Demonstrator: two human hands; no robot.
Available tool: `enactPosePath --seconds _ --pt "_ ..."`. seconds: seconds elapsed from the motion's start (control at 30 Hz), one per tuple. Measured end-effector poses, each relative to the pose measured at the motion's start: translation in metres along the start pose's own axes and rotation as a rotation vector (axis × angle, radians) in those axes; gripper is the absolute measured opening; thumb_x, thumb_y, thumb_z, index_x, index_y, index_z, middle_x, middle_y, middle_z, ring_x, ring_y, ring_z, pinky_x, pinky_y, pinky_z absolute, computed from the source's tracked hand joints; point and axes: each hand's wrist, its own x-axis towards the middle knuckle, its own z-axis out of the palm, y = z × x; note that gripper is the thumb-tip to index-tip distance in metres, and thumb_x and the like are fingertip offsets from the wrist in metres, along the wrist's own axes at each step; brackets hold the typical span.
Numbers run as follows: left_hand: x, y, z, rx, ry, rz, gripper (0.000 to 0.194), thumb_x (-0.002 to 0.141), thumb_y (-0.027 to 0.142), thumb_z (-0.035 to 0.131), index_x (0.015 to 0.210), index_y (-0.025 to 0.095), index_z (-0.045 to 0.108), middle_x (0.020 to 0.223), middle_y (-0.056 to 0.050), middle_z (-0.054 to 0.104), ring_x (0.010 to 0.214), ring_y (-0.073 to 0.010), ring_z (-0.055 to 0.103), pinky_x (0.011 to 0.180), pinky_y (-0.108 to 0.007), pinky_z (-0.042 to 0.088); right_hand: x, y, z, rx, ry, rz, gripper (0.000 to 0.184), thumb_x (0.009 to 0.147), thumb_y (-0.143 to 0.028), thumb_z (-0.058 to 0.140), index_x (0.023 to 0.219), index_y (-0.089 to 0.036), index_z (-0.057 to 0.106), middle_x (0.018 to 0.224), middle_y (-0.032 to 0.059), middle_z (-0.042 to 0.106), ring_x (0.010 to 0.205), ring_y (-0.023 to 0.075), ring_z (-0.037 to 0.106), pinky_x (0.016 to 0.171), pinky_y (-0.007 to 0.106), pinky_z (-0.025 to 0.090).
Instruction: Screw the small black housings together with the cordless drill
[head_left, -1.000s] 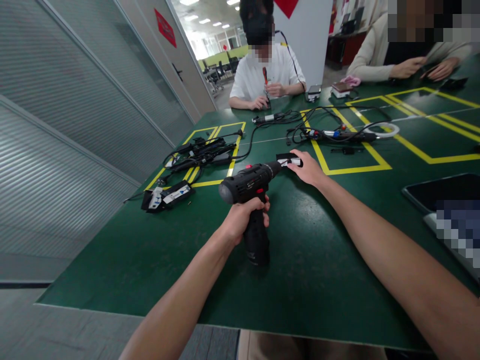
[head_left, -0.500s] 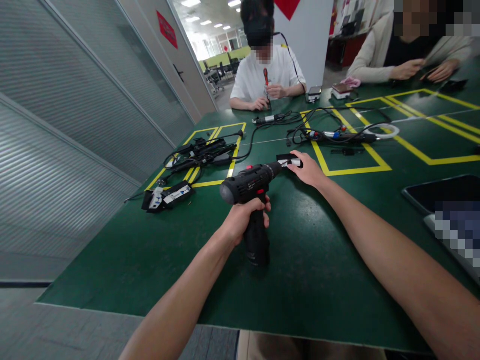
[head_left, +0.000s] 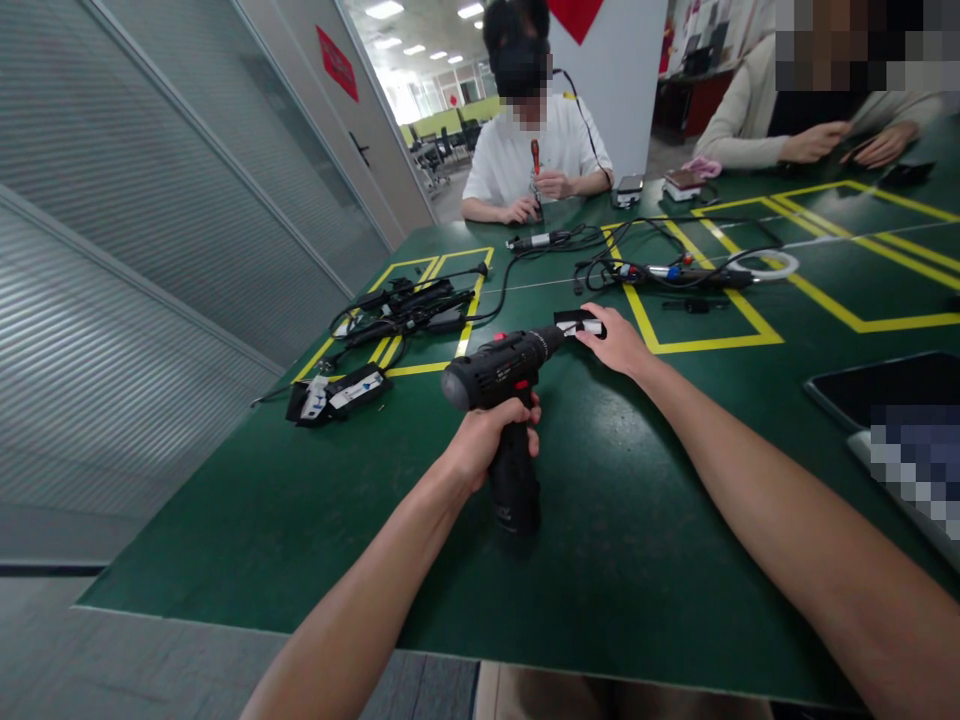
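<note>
My left hand [head_left: 491, 435] is wrapped round the handle of a black cordless drill [head_left: 499, 372] with a red button. The drill points away to the right, and its bit meets or nearly meets a small black-and-white block [head_left: 581, 327]; exact contact is too small to make out. Around the right end of that block, the fingers of my right hand [head_left: 616, 342] are closed, keeping it on the green table [head_left: 600, 560]. Part of the block is hidden by those fingers.
Black cables and adapters [head_left: 409, 310] lie in a heap at the left, with an open black case [head_left: 337, 393] before them. More cables and a tool [head_left: 675, 272] rest at the back right. A laptop-like device [head_left: 892, 390] is at the right edge. Two people sit across the table.
The camera view has shifted very slightly. Both hands, the drill and the block keep the same positions relative to each other.
</note>
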Motion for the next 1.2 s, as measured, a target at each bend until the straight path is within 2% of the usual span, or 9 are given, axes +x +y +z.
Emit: enactPosePath --seconds 0.13,0.33,0.77,1.2 --pt "0.001 -0.0017 -0.0015 0.007 -0.017 0.023 0.025 0.07 0.023 0.057 0.093 0.013 0.058 0.083 -0.003 0.06 0.048 -0.0112 0.057 0.051 -0.027 0.044 0.0001 0.0002 -0.0004 -0.007 -0.004 0.0 0.05 0.085 -0.036 0.061 0.132 -0.022 0.056 0.121 0.013 0.06 0.109 0.0307 0.059 0.096 0.045 0.045" --pt "0.0013 -0.0014 -0.0015 -0.012 -0.018 -0.002 0.023 0.069 0.023 0.059 0.09 0.013 0.057 0.075 -0.001 0.056 0.048 -0.0118 0.057 0.051 -0.026 0.044 0.0001 0.0016 0.0014 -0.005 0.004 0.002 0.051 0.085 -0.036 0.06 0.134 -0.023 0.054 0.121 0.0124 0.06 0.108 0.0302 0.059 0.096 0.045 0.045" --pt "0.0012 -0.0012 -0.0027 -0.009 -0.027 0.013 0.026 0.07 0.024 0.057 0.093 0.013 0.058 0.082 -0.003 0.061 0.049 -0.0113 0.057 0.052 -0.028 0.045 -0.0001 0.0 -0.0001 -0.009 -0.012 0.008 0.051 0.086 -0.039 0.059 0.134 -0.023 0.054 0.12 0.0124 0.058 0.109 0.0299 0.059 0.096 0.044 0.046" --pt "0.0003 0.0002 -0.0016 -0.021 -0.019 -0.01 0.025 0.068 0.024 0.06 0.091 0.013 0.056 0.077 -0.001 0.057 0.049 -0.0111 0.057 0.052 -0.027 0.044 0.0003 0.0017 0.0007 -0.01 -0.015 0.01 0.05 0.086 -0.038 0.058 0.134 -0.024 0.054 0.124 0.0122 0.058 0.111 0.0305 0.058 0.096 0.045 0.045"
